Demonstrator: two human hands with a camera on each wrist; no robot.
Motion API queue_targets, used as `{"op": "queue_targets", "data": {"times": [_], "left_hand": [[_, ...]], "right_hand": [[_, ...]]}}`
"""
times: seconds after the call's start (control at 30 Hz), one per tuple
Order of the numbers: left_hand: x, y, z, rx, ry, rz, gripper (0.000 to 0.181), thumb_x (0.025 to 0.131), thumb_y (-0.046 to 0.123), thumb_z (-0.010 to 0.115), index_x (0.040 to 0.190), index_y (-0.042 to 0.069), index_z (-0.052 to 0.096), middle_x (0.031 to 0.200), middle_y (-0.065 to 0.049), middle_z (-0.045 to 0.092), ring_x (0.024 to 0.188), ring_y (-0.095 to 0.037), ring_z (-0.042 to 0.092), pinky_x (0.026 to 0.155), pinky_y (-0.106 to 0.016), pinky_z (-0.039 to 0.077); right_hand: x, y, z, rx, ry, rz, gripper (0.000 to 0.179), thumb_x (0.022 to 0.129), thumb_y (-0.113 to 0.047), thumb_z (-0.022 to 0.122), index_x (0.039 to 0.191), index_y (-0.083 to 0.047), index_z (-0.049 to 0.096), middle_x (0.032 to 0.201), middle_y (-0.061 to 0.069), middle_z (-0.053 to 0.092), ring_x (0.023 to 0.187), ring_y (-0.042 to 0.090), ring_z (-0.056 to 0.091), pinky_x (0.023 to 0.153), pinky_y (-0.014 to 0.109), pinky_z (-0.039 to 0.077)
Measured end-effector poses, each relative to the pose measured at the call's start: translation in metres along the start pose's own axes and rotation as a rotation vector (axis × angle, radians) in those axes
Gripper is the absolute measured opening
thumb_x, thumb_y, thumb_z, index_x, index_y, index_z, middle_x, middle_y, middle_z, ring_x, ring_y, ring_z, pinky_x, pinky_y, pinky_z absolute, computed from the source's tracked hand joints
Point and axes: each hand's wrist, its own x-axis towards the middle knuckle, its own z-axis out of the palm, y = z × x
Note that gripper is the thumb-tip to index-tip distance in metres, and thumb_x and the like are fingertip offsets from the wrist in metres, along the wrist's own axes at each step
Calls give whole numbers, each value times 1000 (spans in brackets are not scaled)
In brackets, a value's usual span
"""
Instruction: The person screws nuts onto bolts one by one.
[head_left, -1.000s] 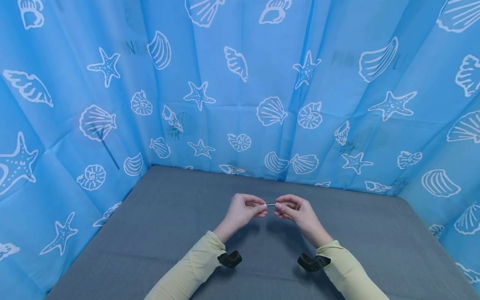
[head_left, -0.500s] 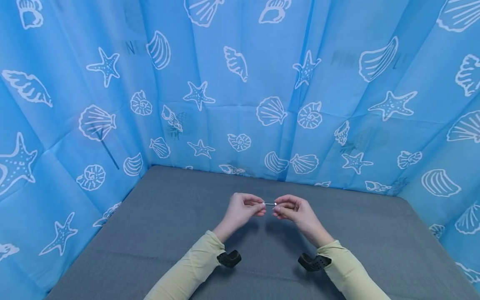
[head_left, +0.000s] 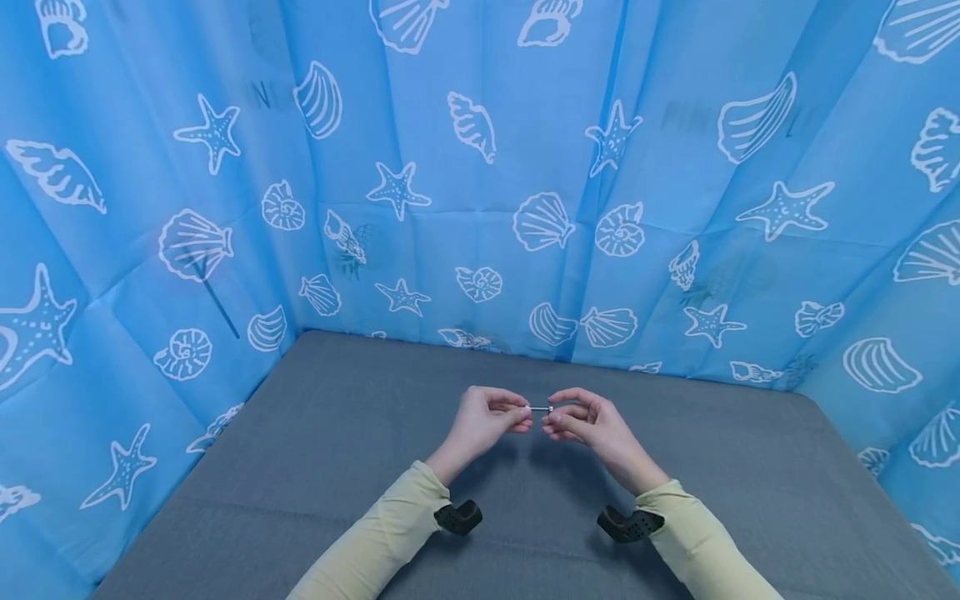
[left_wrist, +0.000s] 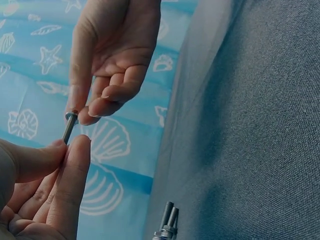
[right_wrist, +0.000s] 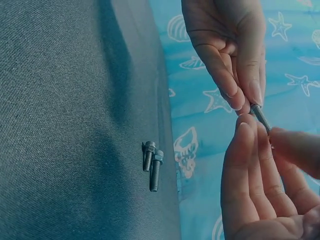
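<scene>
In the head view my left hand (head_left: 486, 423) and right hand (head_left: 596, 429) face each other above the table, with a slim metal bolt (head_left: 539, 408) spanning the gap. My left thumb and forefinger pinch its left end. A nut (left_wrist: 71, 116) sits on the right end of the threaded shank (right_wrist: 263, 119). Seen from the left wrist, my right fingertips are right at this nut; from the right wrist, the right thumb lies against that end. Two more bolts, one long (right_wrist: 155, 175) and one shorter (right_wrist: 148, 159), lie side by side on the table with nuts on them.
A grey cloth-covered table (head_left: 360, 400) spreads under both hands. Blue curtains (head_left: 480, 242) with white shell and starfish prints stand along its back and sides. Black straps (head_left: 460, 518) are at the wrists, below pale yellow sleeves (head_left: 390, 525).
The right fingers have shifted slightly left and spread at the bolt's end, so the nut they covered now shows. The left hand has moved slightly left, still pinching the bolt.
</scene>
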Motion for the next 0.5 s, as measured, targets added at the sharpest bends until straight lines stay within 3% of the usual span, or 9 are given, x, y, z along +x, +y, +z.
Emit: {"op": "queue_targets", "data": {"times": [0.1, 0.27, 0.37, 0.5], "left_hand": [[1, 0, 1, 9, -1, 5, 10, 85, 2, 71, 92, -5, 71, 79, -11, 71, 72, -22, 71, 65, -31, 58], [1, 1, 2, 11, -6, 11, 8, 85, 1, 71, 91, -4, 71, 79, -10, 70, 71, -21, 71, 65, -31, 58], [1, 1, 3, 7, -3, 5, 8, 85, 2, 70, 91, -4, 71, 79, -10, 70, 70, -20, 71, 65, -31, 58], [2, 1, 2, 7, 10, -3, 9, 85, 2, 71, 92, -4, 71, 79, -10, 71, 71, -21, 71, 65, -31, 58]], "right_hand": [[0, 0, 0, -7, 17, 3, 34, 95, -16, 62, 118, 6, 53, 104, 22, 67, 96, 34, 66, 89, 50, 50], [3, 0, 0, -67, 65, 56, 38, 95, -28, 62, 112, 6, 60, 99, 24, 66, 85, 25, 68, 81, 44, 55], [2, 0, -1, -50, 64, 63, 43, 95, -31, 60, 118, 5, 57, 101, 21, 67, 88, 27, 67, 82, 44, 55], [-1, -1, -3, 5, 27, 10, 39, 96, -20, 61, 123, 5, 52, 108, 23, 65, 98, 33, 65, 89, 50, 50]]}}
